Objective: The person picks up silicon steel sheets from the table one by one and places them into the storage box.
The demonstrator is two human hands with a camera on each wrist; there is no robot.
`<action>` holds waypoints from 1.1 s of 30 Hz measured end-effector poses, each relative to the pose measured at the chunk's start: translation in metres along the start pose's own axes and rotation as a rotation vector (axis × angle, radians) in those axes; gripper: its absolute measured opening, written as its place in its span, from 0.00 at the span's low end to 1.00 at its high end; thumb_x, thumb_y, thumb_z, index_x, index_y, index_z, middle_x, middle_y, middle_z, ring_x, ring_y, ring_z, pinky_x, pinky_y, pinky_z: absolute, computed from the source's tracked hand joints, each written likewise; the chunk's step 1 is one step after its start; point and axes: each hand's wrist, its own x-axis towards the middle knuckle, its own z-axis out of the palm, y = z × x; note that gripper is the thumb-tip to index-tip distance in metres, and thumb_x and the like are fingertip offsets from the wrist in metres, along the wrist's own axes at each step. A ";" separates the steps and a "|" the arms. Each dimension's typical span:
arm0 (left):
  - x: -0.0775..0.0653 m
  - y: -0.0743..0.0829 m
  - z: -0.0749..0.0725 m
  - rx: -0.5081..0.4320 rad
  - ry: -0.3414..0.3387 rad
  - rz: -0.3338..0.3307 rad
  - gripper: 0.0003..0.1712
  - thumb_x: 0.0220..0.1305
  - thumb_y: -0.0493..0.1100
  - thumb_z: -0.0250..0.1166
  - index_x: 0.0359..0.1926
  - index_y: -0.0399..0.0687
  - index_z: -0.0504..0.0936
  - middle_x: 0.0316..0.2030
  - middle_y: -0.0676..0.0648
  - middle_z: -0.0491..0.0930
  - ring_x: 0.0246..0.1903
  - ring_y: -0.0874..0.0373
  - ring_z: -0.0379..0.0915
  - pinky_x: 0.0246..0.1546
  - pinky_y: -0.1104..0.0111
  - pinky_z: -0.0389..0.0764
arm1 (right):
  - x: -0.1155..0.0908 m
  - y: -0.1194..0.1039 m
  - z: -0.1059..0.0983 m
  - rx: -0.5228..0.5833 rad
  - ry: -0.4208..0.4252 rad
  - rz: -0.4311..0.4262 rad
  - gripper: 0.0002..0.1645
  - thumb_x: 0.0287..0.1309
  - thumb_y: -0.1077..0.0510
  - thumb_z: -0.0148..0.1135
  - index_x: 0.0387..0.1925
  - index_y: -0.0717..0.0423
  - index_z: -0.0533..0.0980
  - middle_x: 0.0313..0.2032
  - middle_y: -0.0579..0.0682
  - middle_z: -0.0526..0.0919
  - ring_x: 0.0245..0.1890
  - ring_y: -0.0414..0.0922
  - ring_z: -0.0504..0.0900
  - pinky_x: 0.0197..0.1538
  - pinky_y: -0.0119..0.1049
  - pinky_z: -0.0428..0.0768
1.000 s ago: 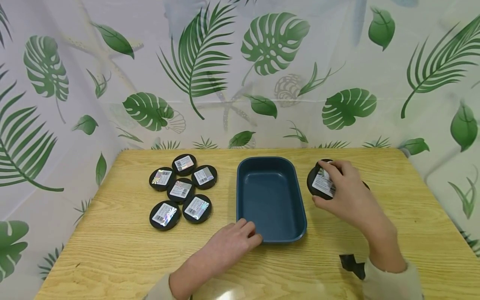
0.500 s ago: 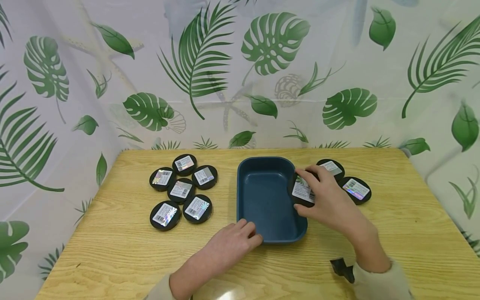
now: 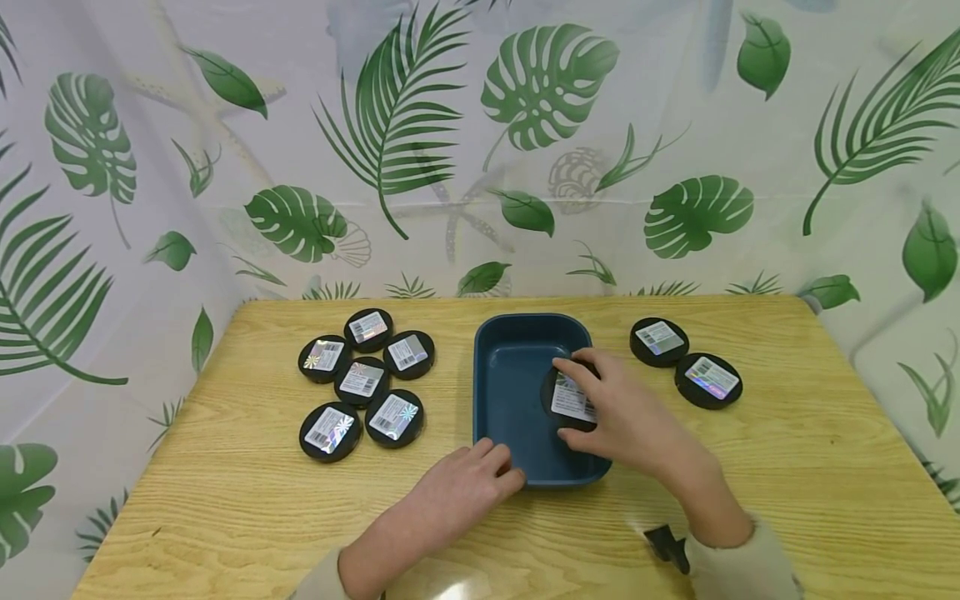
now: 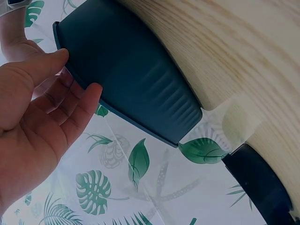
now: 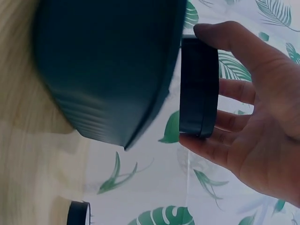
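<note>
My right hand (image 3: 626, 408) grips a flat round black container (image 3: 567, 398) by its edges, thumb on the near side and fingers on the far side. A white label with a shiny patch faces up. It is over the right part of a dark blue rectangular tub (image 3: 543, 482). In the right wrist view the held container (image 5: 199, 89) is above the tub's rim, side on. My left hand (image 3: 468, 479) pinches the near rim at the tub's left corner; the left wrist view shows thumb and fingers at the rim of the tub (image 4: 126, 70).
Several like black containers with labels, one of them (image 3: 362, 381) in the middle, lie left of the tub. Two more, a far one (image 3: 659, 342) and a nearer one (image 3: 708, 381), lie to its right. Leaf-printed cloth (image 3: 450, 167) hangs behind the wooden table (image 3: 225, 500).
My right hand has carried the round container leftward from the right side of the table to over the tub, uncovering the two others there. The left hand has stayed at the rim.
</note>
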 end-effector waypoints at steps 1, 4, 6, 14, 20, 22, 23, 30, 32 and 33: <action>0.000 0.000 0.000 0.000 -0.004 0.001 0.07 0.67 0.42 0.64 0.44 0.57 0.84 0.37 0.54 0.75 0.35 0.62 0.68 0.33 0.75 0.74 | 0.000 -0.001 0.002 0.002 -0.008 0.002 0.50 0.45 0.49 0.79 0.68 0.58 0.68 0.61 0.64 0.69 0.57 0.59 0.73 0.52 0.51 0.78; 0.000 0.000 0.000 0.003 -0.010 0.002 0.07 0.68 0.43 0.63 0.45 0.57 0.84 0.37 0.54 0.75 0.35 0.62 0.68 0.33 0.75 0.74 | 0.002 -0.004 0.006 0.011 -0.037 0.015 0.51 0.46 0.48 0.79 0.69 0.57 0.67 0.62 0.63 0.69 0.57 0.58 0.73 0.52 0.51 0.78; 0.000 0.000 0.000 0.005 -0.011 0.002 0.07 0.68 0.43 0.63 0.45 0.57 0.84 0.37 0.54 0.75 0.35 0.62 0.68 0.33 0.75 0.74 | 0.002 -0.005 0.008 0.018 -0.056 0.026 0.51 0.46 0.47 0.79 0.70 0.56 0.66 0.63 0.62 0.69 0.57 0.58 0.73 0.52 0.50 0.79; 0.000 0.000 -0.001 0.007 -0.019 -0.001 0.08 0.68 0.43 0.63 0.46 0.57 0.84 0.38 0.54 0.75 0.35 0.62 0.68 0.34 0.75 0.74 | 0.005 -0.009 0.016 0.018 -0.082 0.012 0.51 0.47 0.47 0.78 0.70 0.57 0.66 0.61 0.62 0.71 0.56 0.57 0.75 0.51 0.50 0.79; -0.001 0.000 -0.001 0.009 -0.026 -0.002 0.08 0.68 0.43 0.63 0.45 0.58 0.84 0.38 0.54 0.75 0.35 0.62 0.68 0.34 0.75 0.74 | 0.006 -0.016 0.021 0.012 -0.120 0.030 0.51 0.48 0.47 0.78 0.70 0.56 0.65 0.60 0.61 0.72 0.52 0.55 0.76 0.46 0.46 0.80; -0.001 0.000 -0.001 0.015 -0.026 -0.001 0.07 0.68 0.43 0.63 0.45 0.57 0.84 0.38 0.54 0.75 0.35 0.62 0.68 0.34 0.75 0.74 | 0.006 -0.017 0.023 0.015 -0.143 0.041 0.50 0.49 0.46 0.77 0.71 0.55 0.65 0.60 0.61 0.71 0.51 0.54 0.76 0.44 0.46 0.80; -0.001 0.000 -0.001 0.018 -0.026 -0.001 0.07 0.68 0.44 0.63 0.45 0.57 0.84 0.38 0.54 0.75 0.35 0.62 0.68 0.34 0.75 0.74 | 0.006 -0.017 0.024 0.016 -0.153 0.047 0.51 0.49 0.46 0.77 0.71 0.55 0.65 0.60 0.61 0.71 0.51 0.54 0.76 0.43 0.45 0.80; 0.000 0.000 -0.001 0.028 -0.016 0.002 0.07 0.68 0.43 0.63 0.45 0.57 0.84 0.38 0.54 0.76 0.36 0.62 0.69 0.35 0.74 0.75 | 0.007 -0.014 0.034 0.030 -0.223 0.081 0.50 0.51 0.45 0.76 0.71 0.55 0.65 0.58 0.60 0.72 0.48 0.51 0.76 0.40 0.43 0.79; 0.000 0.000 -0.001 0.030 -0.013 0.002 0.07 0.68 0.43 0.63 0.45 0.57 0.84 0.38 0.54 0.76 0.36 0.62 0.69 0.35 0.74 0.75 | 0.007 -0.013 0.037 0.025 -0.241 0.088 0.50 0.50 0.45 0.76 0.71 0.55 0.65 0.58 0.60 0.73 0.47 0.50 0.77 0.38 0.42 0.78; 0.000 0.000 -0.001 0.032 -0.011 0.003 0.07 0.68 0.43 0.63 0.45 0.57 0.84 0.38 0.54 0.76 0.36 0.62 0.69 0.35 0.74 0.75 | 0.008 -0.012 0.038 0.022 -0.248 0.090 0.50 0.50 0.45 0.76 0.71 0.55 0.65 0.58 0.60 0.73 0.47 0.50 0.77 0.38 0.41 0.78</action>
